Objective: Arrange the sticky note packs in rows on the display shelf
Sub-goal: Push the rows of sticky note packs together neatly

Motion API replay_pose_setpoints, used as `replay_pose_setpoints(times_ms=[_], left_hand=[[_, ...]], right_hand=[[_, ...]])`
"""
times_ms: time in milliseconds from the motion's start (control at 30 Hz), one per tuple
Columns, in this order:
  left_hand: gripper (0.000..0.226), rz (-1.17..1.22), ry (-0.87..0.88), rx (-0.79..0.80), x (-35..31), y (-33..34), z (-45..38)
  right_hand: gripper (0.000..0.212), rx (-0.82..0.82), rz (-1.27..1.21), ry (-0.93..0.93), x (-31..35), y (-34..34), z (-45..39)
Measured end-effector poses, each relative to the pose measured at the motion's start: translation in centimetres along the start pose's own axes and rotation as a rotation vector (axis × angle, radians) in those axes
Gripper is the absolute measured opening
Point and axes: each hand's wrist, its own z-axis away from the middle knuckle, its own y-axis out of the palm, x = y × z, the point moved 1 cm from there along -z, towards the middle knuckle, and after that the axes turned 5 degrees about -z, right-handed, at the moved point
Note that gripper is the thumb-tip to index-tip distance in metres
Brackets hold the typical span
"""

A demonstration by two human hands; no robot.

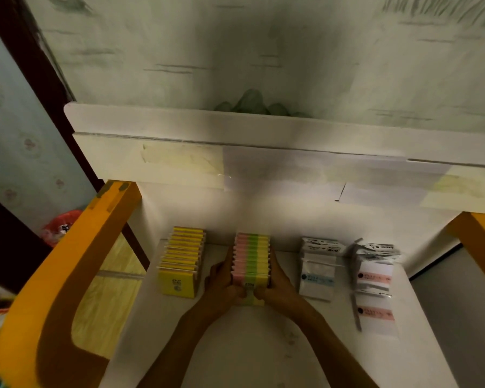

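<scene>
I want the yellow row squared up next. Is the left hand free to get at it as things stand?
Probably not yet. The left hand grips the striped row together with the right hand. The yellow row stands just beside it, unobstructed, once released.

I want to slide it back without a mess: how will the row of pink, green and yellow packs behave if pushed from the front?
The striped row is many separate upright packs, so it probably buckles or fans unless squeezed. Both hands, left hand and right hand, brace its sides. Packs look light and may tip.
</scene>
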Motion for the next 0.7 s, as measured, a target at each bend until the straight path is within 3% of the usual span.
replay_pose_setpoints(times_ms=[200, 333, 467, 600, 700], left_hand=[[0.101, -0.052, 0.077, 0.035, 0.5, -0.6, -0.1], [0.078, -0.046, 0.259, -0.043, 0.0, -0.8, -0.1], [0.051, -0.21, 0.295, -0.095, 1.1, -0.2, 0.1], [0.048, -0.49, 0.244, -0.142, 2.3, -0.1, 0.6], [0.042, -0.543, 0.296, -0.165, 2.2, -0.6, 1.5]], right_hand=[[0.08, 0.013, 0.075, -0.021, 0.2, -0.3, 0.0], [0.076, 0.032, 0.215, 0.008, 0.1, -0.6, -0.2], [0.079, 0.097, 0.407, 0.062, -0.2, -0.9, -0.2], [0.077, 0.108, 0.516, 0.087, -0.2, -1.2, 0.1], [0.076, 0.096, 0.566, 0.1, -0.3, -1.3, 0.5]])
